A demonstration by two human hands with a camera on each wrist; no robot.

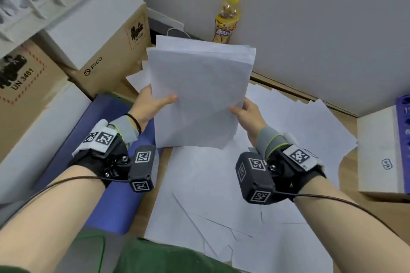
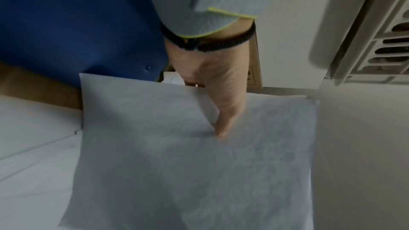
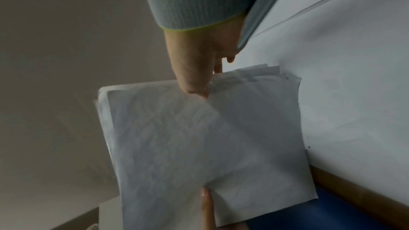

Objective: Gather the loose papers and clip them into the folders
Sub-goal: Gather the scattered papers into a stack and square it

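Observation:
A stack of white papers (image 1: 199, 95) is held up above the desk between both hands. My left hand (image 1: 150, 106) pinches its left edge, thumb on the front sheet (image 2: 188, 155) and fingers hidden behind. My right hand (image 1: 246, 113) pinches the right edge, thumb on top of the stack (image 3: 199, 137). The sheets' top edges are slightly uneven. More loose papers (image 1: 221, 195) lie spread over the wooden desk below. A blue folder (image 1: 106, 184) lies flat at the left under my left forearm, also seen in the left wrist view as the blue folder (image 2: 77, 24).
Cardboard boxes (image 1: 106, 60) and a white box (image 1: 33, 135) crowd the left side. A yellow drink bottle (image 1: 228, 15) stands by the grey wall at the back. A white box (image 1: 377, 150) with a purple rack (image 1: 403, 139) sits at the right.

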